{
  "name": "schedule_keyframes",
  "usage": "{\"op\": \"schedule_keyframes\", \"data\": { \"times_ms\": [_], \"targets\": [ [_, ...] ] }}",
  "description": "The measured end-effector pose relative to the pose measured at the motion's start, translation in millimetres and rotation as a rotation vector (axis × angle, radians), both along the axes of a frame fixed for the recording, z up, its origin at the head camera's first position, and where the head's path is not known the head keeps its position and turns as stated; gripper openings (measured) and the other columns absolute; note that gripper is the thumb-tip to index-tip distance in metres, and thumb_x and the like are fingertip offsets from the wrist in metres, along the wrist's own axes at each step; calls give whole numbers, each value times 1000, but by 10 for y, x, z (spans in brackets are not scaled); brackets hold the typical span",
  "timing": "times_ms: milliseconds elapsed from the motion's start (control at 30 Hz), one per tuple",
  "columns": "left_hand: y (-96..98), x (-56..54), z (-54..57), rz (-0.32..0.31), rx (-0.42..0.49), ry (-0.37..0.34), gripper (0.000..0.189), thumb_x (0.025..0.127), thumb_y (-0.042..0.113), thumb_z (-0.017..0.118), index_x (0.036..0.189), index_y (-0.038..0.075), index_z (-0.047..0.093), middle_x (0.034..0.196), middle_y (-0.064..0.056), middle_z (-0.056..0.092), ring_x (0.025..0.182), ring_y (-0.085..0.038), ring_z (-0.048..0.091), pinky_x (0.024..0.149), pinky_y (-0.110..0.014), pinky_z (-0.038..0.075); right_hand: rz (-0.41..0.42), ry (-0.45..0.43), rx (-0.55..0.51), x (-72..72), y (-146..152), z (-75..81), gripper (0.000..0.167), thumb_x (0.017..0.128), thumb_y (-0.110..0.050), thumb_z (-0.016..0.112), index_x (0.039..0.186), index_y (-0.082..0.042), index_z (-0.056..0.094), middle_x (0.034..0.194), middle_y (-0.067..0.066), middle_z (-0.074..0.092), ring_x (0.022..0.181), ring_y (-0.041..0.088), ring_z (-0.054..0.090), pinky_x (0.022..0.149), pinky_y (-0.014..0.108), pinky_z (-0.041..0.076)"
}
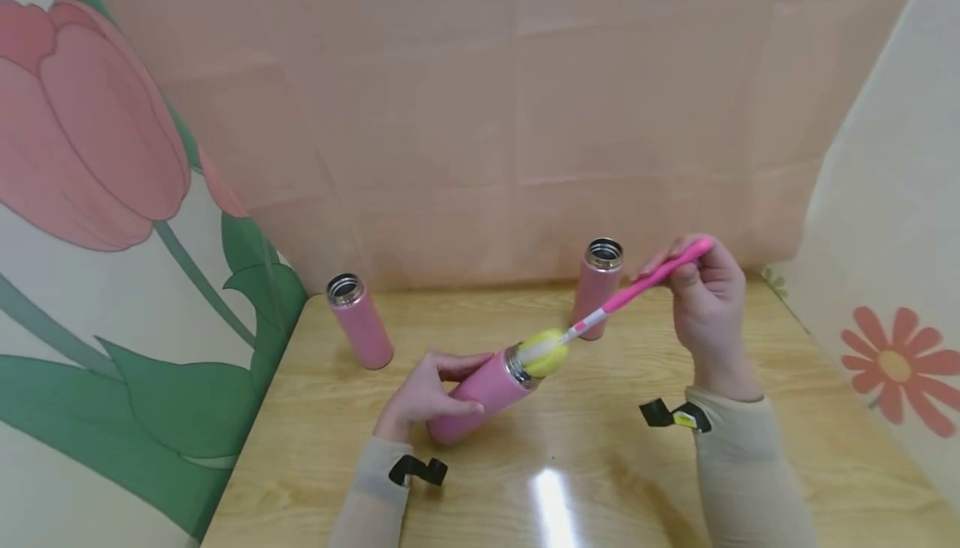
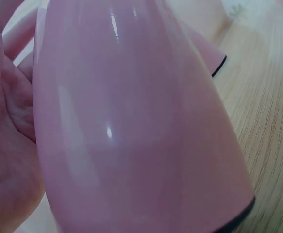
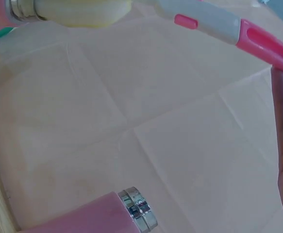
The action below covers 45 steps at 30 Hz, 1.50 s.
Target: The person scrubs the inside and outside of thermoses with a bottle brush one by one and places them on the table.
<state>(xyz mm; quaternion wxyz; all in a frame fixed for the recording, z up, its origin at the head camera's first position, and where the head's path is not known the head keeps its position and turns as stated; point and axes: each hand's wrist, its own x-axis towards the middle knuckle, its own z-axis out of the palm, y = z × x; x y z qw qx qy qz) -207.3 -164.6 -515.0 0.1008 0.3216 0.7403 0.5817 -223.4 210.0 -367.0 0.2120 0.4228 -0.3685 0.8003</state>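
Note:
My left hand (image 1: 429, 394) grips a pink bottle (image 1: 480, 398) round its body and holds it tilted, mouth up to the right. In the left wrist view the bottle (image 2: 126, 126) fills most of the picture beside the palm. My right hand (image 1: 708, 298) holds the pink handle of a bottle brush (image 1: 637, 286). The brush's yellow sponge head (image 1: 546, 354) sits at the bottle's metal mouth, partly inside it; how deep it goes is hidden. In the right wrist view the sponge head (image 3: 88, 12) meets the steel neck.
An open pink bottle (image 1: 360, 323) stands at the back left of the wooden table (image 1: 300, 448). Another pink bottle (image 1: 598, 281) stands behind the brush. A pinkish cloth (image 1: 420, 115) hangs at the back, with flower-printed panels at both sides.

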Motion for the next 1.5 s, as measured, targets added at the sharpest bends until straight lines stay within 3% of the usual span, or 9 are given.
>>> {"op": "schedule_keyframes", "data": {
  "times_ms": [200,300,400,567,667,867,1067,1267,1500],
  "targets": [
    [-13,-31,-5,-22,-4,4,68,84,22,94,146,15,67,139,-2,71,121,-23,70,102,-38,57,218,70,15,-48,12,7,21,104,4,61,100,21,50,94,32,71,93,40,75,94,44,63],
    [-4,-34,-5,9,-10,9,69,82,20,94,146,17,68,139,1,71,123,-22,69,106,-40,55,218,46,36,-88,44,-32,20,105,4,59,101,22,51,97,32,72,95,40,75,93,44,63],
    [5,-27,-8,80,1,0,69,81,18,96,145,21,69,139,3,71,124,-23,68,109,-49,52,105,-25,54,-87,52,-75,19,102,6,63,104,23,55,98,31,74,94,38,77,89,43,64],
    [23,-19,-29,183,28,-6,69,80,19,97,144,22,70,141,2,70,127,-28,67,108,-61,50,-220,-195,142,67,-47,-52,18,99,9,69,108,23,62,97,25,78,90,29,80,79,39,65],
    [40,-21,-41,213,24,17,69,80,19,97,144,21,70,142,1,69,130,-29,65,110,-61,49,-379,-302,231,160,-119,0,14,99,8,70,108,18,65,96,18,79,84,23,80,74,36,65],
    [65,-15,-36,232,12,54,69,80,20,97,143,23,71,143,1,69,132,-28,64,112,-60,48,-571,-466,365,224,-274,46,14,96,-1,78,100,5,66,86,12,75,71,17,77,65,34,64],
    [81,-15,-25,238,-13,85,67,81,24,97,143,27,71,143,5,68,134,-26,63,114,-57,46,-747,-495,494,274,-423,28,21,97,-8,80,99,5,63,83,6,74,67,13,76,59,33,63],
    [92,-25,-57,259,-14,149,68,80,17,97,142,23,72,142,3,69,132,-26,65,114,-57,47,-851,-465,600,313,-574,-37,25,96,-13,82,93,2,63,80,8,75,62,9,74,51,29,60],
    [149,-2,-13,221,42,168,69,79,15,98,142,19,71,142,1,69,132,-26,65,114,-54,48,-624,-445,685,273,-741,-249,23,93,-8,85,89,1,64,83,13,75,63,18,73,56,36,64]
  ]
}}
